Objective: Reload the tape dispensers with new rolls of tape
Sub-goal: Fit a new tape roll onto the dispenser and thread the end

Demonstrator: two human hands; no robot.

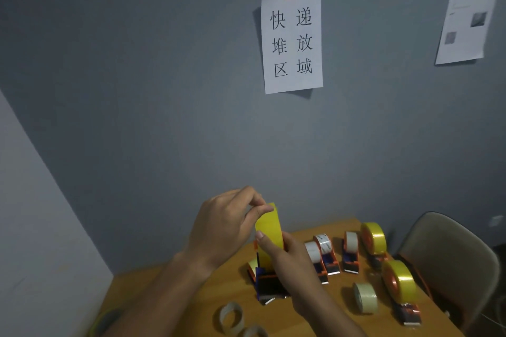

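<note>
I see the yellow tape roll [268,238] held up on edge between my two hands, just above an orange-and-blue tape dispenser [269,283] that stands on the wooden desk [175,284]. A bright yellow strip rises from the roll to the fingertips above it (whether the roll already sits in the dispenser's cradle I cannot tell, since the lower hand covers that spot).

To the right of the hands, two dispensers with white and clear rolls [321,252] stand side by side, then a third with a white roll [351,250]. Beyond them, two loaded with yellow rolls: one farther back [373,238] and one nearer [400,282]. A loose pale roll [365,298] lies on the desk between the nearer yellow dispenser and the right hand's wrist. Below the hands, two empty cardboard cores [231,319] sit near the desk's front edge. A grey chair [451,260] stands off to the right, and a paper sign with Chinese characters [292,42] is pinned to the grey wall above.

My left hand [224,227] is raised, thumb and forefinger pinching the strip's top end. My right hand [290,257] is lower, fingers curled round the roll's side, thumb pressed against the yellow face.
</note>
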